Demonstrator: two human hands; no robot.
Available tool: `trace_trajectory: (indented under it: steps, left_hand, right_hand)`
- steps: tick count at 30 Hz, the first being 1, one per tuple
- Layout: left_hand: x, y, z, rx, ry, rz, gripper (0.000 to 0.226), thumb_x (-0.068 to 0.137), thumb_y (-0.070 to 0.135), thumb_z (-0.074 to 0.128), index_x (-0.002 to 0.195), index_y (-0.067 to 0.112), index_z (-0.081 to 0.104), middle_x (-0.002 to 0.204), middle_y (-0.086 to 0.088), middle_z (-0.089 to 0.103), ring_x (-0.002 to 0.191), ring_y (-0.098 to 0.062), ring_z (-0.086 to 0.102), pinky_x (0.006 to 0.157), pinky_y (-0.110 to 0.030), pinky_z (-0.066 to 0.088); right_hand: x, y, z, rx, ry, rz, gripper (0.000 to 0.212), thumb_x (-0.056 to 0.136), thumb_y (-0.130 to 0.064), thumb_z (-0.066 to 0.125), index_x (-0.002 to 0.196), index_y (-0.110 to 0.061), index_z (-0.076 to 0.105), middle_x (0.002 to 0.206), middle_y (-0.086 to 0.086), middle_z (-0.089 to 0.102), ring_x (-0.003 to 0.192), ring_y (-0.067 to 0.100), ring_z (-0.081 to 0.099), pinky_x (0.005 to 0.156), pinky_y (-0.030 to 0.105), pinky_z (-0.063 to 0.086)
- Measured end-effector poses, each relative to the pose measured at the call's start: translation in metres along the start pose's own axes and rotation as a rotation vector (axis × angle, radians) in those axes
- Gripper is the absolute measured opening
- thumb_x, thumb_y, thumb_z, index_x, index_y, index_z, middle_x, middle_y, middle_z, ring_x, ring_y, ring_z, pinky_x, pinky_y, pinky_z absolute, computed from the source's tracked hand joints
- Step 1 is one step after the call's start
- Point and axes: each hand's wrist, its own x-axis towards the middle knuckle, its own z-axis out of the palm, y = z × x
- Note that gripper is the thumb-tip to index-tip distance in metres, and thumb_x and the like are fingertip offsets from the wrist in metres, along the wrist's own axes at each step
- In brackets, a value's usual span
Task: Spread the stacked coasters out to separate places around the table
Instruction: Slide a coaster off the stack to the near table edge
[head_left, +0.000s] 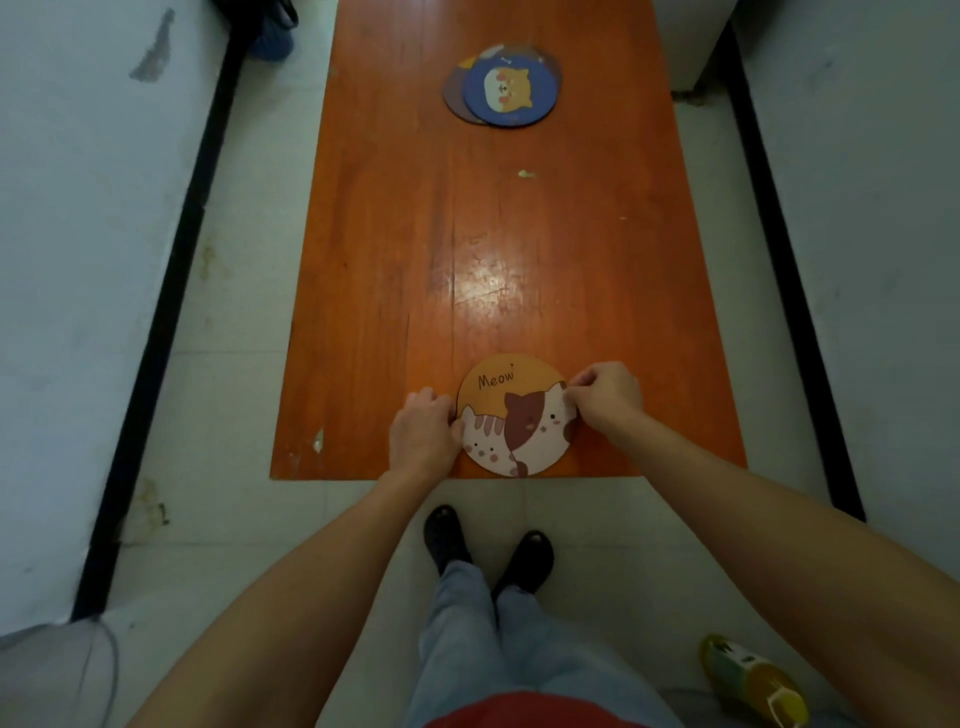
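We look down on a long orange table (395, 249), where an orange coaster (511, 415) printed with two cats and the word "Meow" lies flat at the near edge, just ahead of our feet. Our left hand (423, 434) grips the coaster's left rim, fingers curled against it and the thumb on the printed face. Our right hand (605, 395) pinches the upper right rim, fingertips (571, 397) closed on the edge beside the brown cat's head. The coaster sits between the two hands, touching both, with its near rim almost level with the table's front edge.

At the far end of the table, well apart from our hands, the remaining coasters (503, 85) lie in a loose, fanned stack. The top one is blue and shows a cartoon animal; darker ones peek out beneath it to the left and behind. How many are in the stack we cannot tell.

A glare of light falls on the wood between coaster and stack. Pale floor tiles (234, 322) flank the table, and a yellow and green bottle (753, 680) lies at the lower right.
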Motion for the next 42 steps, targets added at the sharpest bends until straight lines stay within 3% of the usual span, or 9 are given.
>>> trace_trajectory:
  steps: [9,12,15,19,22,28,36,39,42]
  left_hand:
    - [-0.001,-0.012,0.007,0.006,0.130,0.130,0.016,0.089,0.026,0.060,0.084,0.011,0.061,0.088,-0.004,0.052,0.081,-0.020,0.044,0.072,-0.037,0.045]
    - [0.002,-0.015,0.008,0.003,0.184,0.128,0.021,0.092,0.031,0.055,0.098,0.012,0.062,0.110,-0.011,0.057,0.101,-0.025,0.048,0.084,-0.038,0.043]
    - [0.002,-0.020,0.012,0.063,0.147,0.078,0.043,0.097,0.039,0.044,0.132,0.014,0.047,0.144,-0.018,0.041,0.135,-0.033,0.033,0.108,-0.048,0.031]
    - [-0.006,-0.029,0.024,0.185,0.064,0.127,0.059,0.098,0.049,0.021,0.149,0.021,0.018,0.159,-0.018,0.013,0.147,-0.034,0.005,0.118,-0.052,0.008]
    - [-0.006,-0.032,0.031,0.194,0.070,0.142,0.057,0.098,0.050,0.018,0.150,0.028,0.014,0.159,-0.018,0.009,0.147,-0.033,0.000,0.118,-0.053,0.005]
    - [-0.007,-0.034,0.033,0.206,0.079,0.154,0.055,0.098,0.051,0.018,0.149,0.033,0.015,0.159,-0.018,0.011,0.147,-0.034,0.001,0.118,-0.054,0.006]
    - [-0.006,-0.033,0.014,0.275,-0.055,0.181,0.057,0.097,0.054,0.018,0.149,0.032,0.011,0.160,-0.017,0.008,0.146,-0.035,0.002,0.118,-0.053,0.009]
    - [-0.008,-0.037,-0.011,0.269,-0.132,0.217,0.046,0.097,0.045,0.033,0.137,0.024,0.037,0.152,-0.015,0.031,0.140,-0.033,0.026,0.111,-0.049,0.026]
    - [-0.018,-0.052,-0.048,0.221,-0.064,0.220,0.022,0.095,0.035,0.043,0.101,0.019,0.057,0.105,-0.006,0.061,0.097,-0.024,0.058,0.085,-0.039,0.048]
  right_hand:
    - [0.000,-0.006,0.008,0.049,0.039,-0.132,0.019,0.081,-0.009,0.071,0.072,-0.022,0.060,0.077,-0.007,0.059,0.077,0.015,0.058,0.060,0.027,0.044]
    - [0.002,-0.002,0.010,0.011,0.081,-0.201,0.014,0.082,-0.013,0.071,0.081,-0.021,0.060,0.076,-0.010,0.057,0.070,0.007,0.053,0.054,0.019,0.038]
    - [0.002,0.004,0.013,-0.029,0.091,-0.283,0.014,0.084,-0.015,0.069,0.090,-0.022,0.059,0.076,-0.013,0.056,0.070,0.004,0.053,0.056,0.018,0.040]
    - [0.000,0.012,0.016,-0.089,0.095,-0.410,0.030,0.089,-0.018,0.064,0.118,-0.015,0.059,0.091,-0.004,0.062,0.085,0.014,0.058,0.075,0.030,0.050]
    - [-0.001,0.018,0.020,-0.160,0.136,-0.472,0.026,0.091,-0.021,0.061,0.116,-0.014,0.062,0.103,0.003,0.064,0.093,0.019,0.057,0.081,0.035,0.049]
    - [-0.004,0.022,0.023,-0.177,0.141,-0.462,0.028,0.092,-0.022,0.060,0.118,-0.014,0.061,0.105,0.004,0.063,0.095,0.020,0.057,0.082,0.036,0.048]
    - [-0.002,0.006,0.011,-0.528,0.169,-0.477,0.025,0.092,-0.034,0.054,0.113,-0.021,0.058,0.105,0.001,0.054,0.094,0.018,0.050,0.067,0.032,0.047]
    - [-0.012,-0.024,0.010,-0.586,0.129,-0.514,0.026,0.091,-0.033,0.055,0.114,-0.021,0.060,0.106,0.001,0.056,0.095,0.017,0.052,0.069,0.032,0.049]
    - [-0.032,-0.068,0.021,-0.559,0.073,-0.620,0.025,0.091,-0.033,0.057,0.113,-0.022,0.062,0.105,-0.002,0.062,0.085,0.012,0.052,0.065,0.026,0.044]
